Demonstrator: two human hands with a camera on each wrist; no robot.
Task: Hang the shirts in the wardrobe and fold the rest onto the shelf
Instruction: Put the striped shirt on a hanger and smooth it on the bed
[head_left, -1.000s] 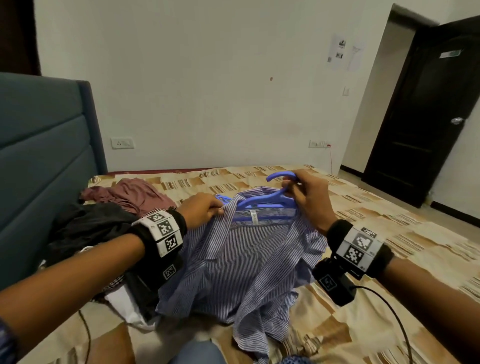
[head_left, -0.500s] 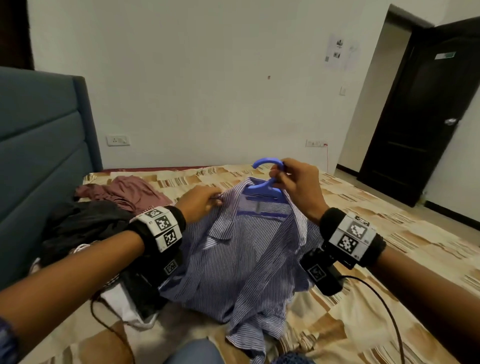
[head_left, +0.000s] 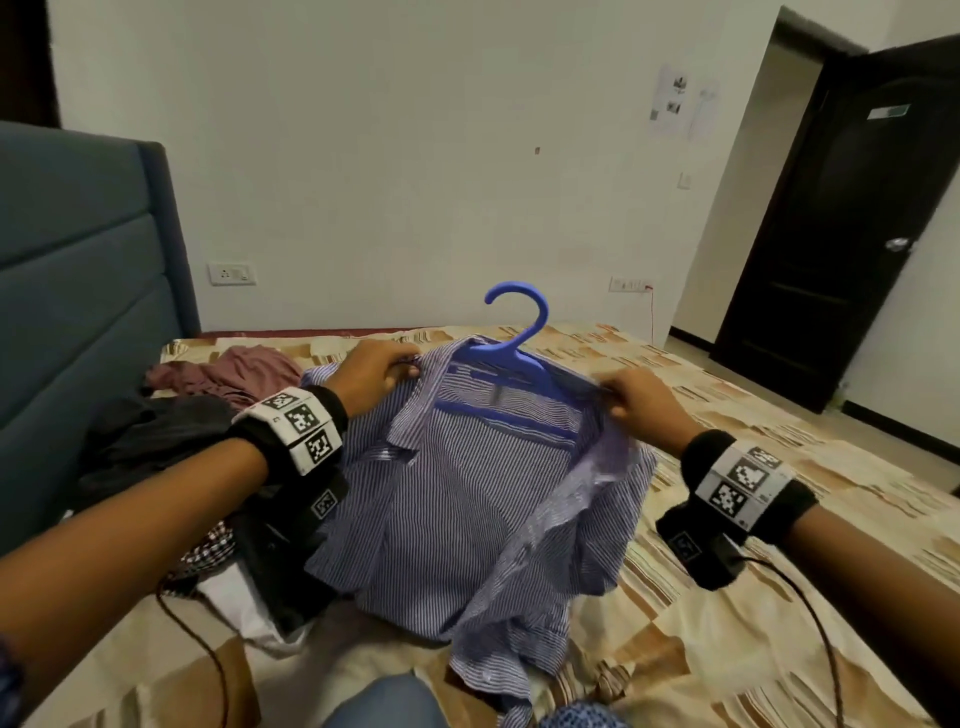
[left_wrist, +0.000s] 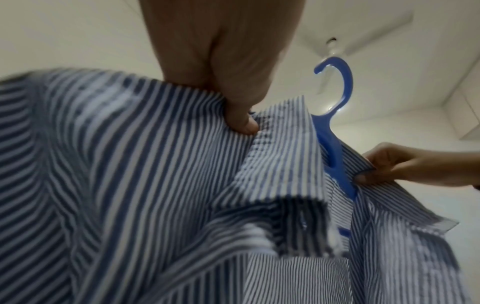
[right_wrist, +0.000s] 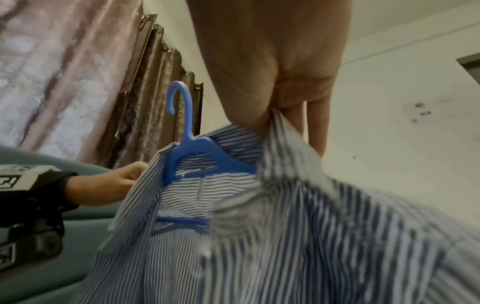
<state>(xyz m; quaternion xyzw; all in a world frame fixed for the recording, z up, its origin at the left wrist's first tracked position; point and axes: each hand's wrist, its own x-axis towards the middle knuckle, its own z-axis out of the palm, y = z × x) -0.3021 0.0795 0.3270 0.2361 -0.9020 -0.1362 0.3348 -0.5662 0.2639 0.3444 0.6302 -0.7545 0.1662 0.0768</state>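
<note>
Your striped shirt (head_left: 467, 499) sits at the centre of the bed (head_left: 779, 649), open-fronted, with the blue hanger (head_left: 511, 358) inside its collar and the hook poking up toward 12 o'clock. Your left hand (head_left: 374, 369) pinches the collar at 10 o'clock; your right hand (head_left: 641, 402) pinches the shoulder at 2 o'clock. At 9 o'clock lies a heap: a maroon garment (head_left: 234, 369) and dark clothes (head_left: 156, 447), partly hidden behind your left forearm. The hanger's shoulder ends are hidden under the fabric
</note>
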